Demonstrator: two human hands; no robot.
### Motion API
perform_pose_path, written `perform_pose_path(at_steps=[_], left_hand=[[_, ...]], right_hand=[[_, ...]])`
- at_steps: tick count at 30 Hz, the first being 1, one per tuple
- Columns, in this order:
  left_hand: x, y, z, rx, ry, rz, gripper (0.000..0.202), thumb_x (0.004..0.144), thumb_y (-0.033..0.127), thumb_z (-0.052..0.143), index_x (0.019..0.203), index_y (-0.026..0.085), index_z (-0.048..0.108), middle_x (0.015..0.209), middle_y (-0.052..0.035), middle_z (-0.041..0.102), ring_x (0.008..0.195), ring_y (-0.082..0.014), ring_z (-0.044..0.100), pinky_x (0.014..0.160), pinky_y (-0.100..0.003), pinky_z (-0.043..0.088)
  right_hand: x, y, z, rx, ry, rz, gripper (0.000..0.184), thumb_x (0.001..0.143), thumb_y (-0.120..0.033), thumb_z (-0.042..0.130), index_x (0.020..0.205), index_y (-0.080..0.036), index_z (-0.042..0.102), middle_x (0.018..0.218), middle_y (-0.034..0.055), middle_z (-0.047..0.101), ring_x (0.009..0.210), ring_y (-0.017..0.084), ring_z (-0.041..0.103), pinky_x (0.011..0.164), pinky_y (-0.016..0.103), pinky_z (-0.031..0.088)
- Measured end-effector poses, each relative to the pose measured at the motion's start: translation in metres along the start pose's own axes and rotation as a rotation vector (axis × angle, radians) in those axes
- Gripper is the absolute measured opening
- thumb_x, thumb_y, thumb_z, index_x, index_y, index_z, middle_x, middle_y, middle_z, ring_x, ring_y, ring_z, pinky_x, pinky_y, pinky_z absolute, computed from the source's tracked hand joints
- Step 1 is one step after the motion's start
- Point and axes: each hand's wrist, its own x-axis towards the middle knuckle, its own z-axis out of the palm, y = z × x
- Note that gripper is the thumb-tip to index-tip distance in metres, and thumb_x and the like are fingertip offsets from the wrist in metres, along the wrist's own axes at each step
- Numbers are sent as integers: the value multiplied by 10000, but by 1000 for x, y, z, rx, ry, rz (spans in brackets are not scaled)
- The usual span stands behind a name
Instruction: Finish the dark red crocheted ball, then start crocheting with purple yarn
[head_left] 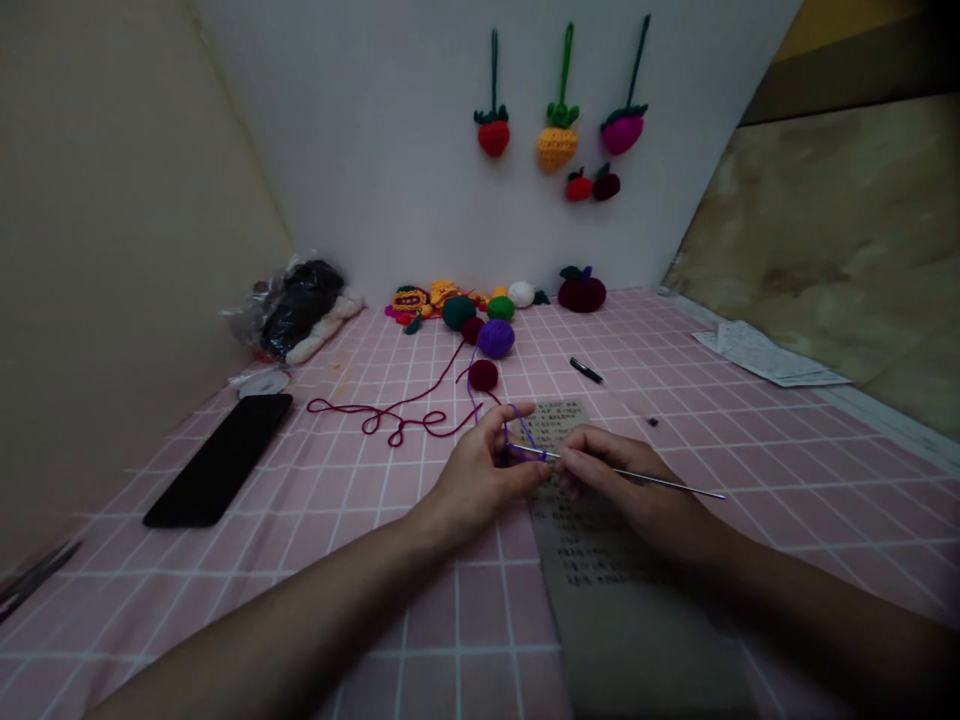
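My right hand pinches a thin metal crochet hook whose shaft sticks out to the right. The hook's other end reaches left into loops of purple yarn. That yarn runs over the raised index finger of my left hand, while its thumb and other fingers close on the yarn near the hook. A purple yarn ball lies beyond, its strand leading toward my left hand. Close by sits a dark red yarn ball. Handwritten brown cardboard lies beneath my hands.
A black phone lies at left, near a plastic bag. Loose dark red yarn curls mid-table. A pen and papers are at right. Several crocheted fruits, including an orange one, hang on the back wall.
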Motion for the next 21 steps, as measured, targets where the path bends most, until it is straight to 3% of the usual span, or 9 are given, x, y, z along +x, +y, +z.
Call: perform_pose_path(at_steps=[13, 21], left_hand=[[-1, 1, 1, 9, 12, 9, 528, 644, 144, 792, 1115, 163, 552, 735, 17, 603, 687, -117, 563, 678, -264, 416], [-1, -2, 0, 17, 2, 18, 540, 654, 151, 776, 1144, 172, 549, 775, 19, 614, 728, -121, 582, 735, -278, 429]], right_hand=[[2, 0, 1, 10, -16, -7, 305, 952, -390, 494, 717, -198, 532, 707, -17, 501, 679, 132, 455, 624, 270, 350], [2, 6, 0, 13, -1, -18, 333, 947, -420, 487, 715, -189, 545, 705, -10, 521, 680, 136, 469, 624, 268, 364]])
